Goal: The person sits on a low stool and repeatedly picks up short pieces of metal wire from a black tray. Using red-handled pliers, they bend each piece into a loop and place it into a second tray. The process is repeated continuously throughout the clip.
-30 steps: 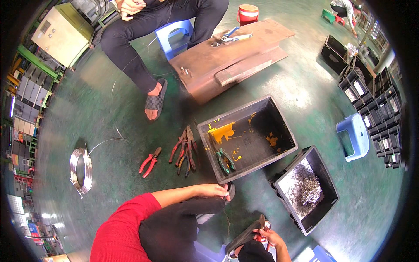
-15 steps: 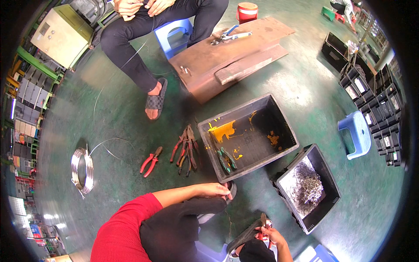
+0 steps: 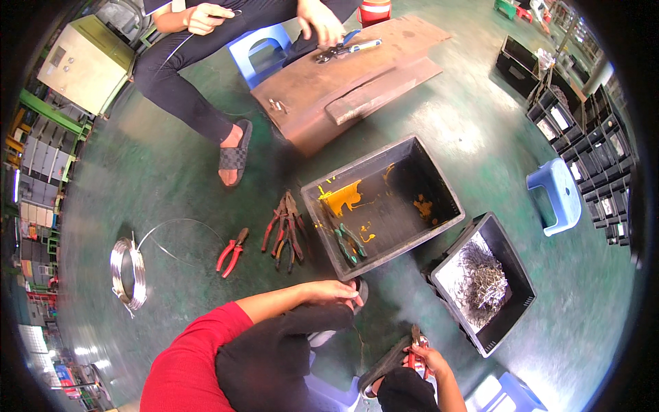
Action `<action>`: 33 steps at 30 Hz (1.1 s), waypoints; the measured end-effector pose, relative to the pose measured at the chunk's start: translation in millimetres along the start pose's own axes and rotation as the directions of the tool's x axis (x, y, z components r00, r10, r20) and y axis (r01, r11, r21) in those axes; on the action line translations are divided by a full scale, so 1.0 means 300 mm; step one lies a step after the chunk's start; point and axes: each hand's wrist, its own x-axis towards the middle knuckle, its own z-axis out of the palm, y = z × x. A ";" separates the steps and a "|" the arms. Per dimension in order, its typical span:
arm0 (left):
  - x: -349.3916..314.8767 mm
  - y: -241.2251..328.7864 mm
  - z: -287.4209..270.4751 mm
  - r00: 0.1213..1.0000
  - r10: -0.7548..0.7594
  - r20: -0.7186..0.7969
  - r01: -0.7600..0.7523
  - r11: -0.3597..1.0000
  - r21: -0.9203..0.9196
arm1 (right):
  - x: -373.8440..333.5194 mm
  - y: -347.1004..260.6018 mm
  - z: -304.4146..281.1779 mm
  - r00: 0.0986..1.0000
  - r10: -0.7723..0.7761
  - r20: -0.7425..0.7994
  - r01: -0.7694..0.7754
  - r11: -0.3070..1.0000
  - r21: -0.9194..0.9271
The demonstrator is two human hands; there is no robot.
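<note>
My left hand [image 3: 334, 293] rests by my left knee near the front edge of the black crate [image 3: 399, 263]. Its fingers are bent together, and what they hold, if anything, cannot be made out. Low beside my right foot, my right hand [image 3: 431, 361] is closed around the red handles of a pair of pliers [image 3: 415, 339], jaws up. Green-handled pliers [image 3: 351, 245] lie inside the crate, which has orange-yellow stains. On the floor to the left lie red-handled pliers [image 3: 232, 253] and a cluster of several worn pliers [image 3: 283, 230].
A coil of silvery wire [image 3: 128, 276] lies left, its loose end looping out. Right stands a black bin [image 3: 525, 292] of short metal pieces. Ahead, a co-worker's hand [image 3: 321, 25] is near tools on a rusty steel beam [image 3: 384, 55]. A blue stool [image 3: 559, 192] stands right.
The co-worker's hands have parted, one reaching down toward the tools on the beam. The view has shifted slightly. My hands keep nearly the same pose, and the right still grips the pliers.
</note>
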 end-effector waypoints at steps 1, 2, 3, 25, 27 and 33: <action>-0.001 0.003 0.004 1.000 0.012 -0.009 -0.012 1.000 0.018 | -0.001 0.002 0.000 1.000 0.000 -0.006 0.000 1.000 0.022; -0.002 0.006 0.005 1.000 0.016 -0.005 -0.016 1.000 0.019 | -0.006 0.006 -0.002 1.000 0.001 -0.014 0.000 0.999 0.045; -0.003 0.010 0.006 1.000 0.021 -0.001 -0.021 1.000 0.019 | -0.008 0.009 -0.004 1.000 -0.002 -0.011 0.002 0.998 0.058; 0.004 -0.003 -0.004 1.000 0.008 0.017 -0.007 0.998 -0.060 | -0.006 0.013 -0.003 0.999 -0.039 -0.024 0.042 0.988 0.147; 0.010 -0.008 -0.007 0.999 0.021 0.025 -0.020 0.998 -0.062 | -0.002 0.014 -0.005 1.000 -0.021 -0.023 0.024 0.989 0.143; 0.019 -0.018 -0.010 0.999 0.027 0.027 -0.024 0.994 -0.104 | -0.001 0.015 -0.009 0.999 -0.013 -0.030 0.017 0.991 0.134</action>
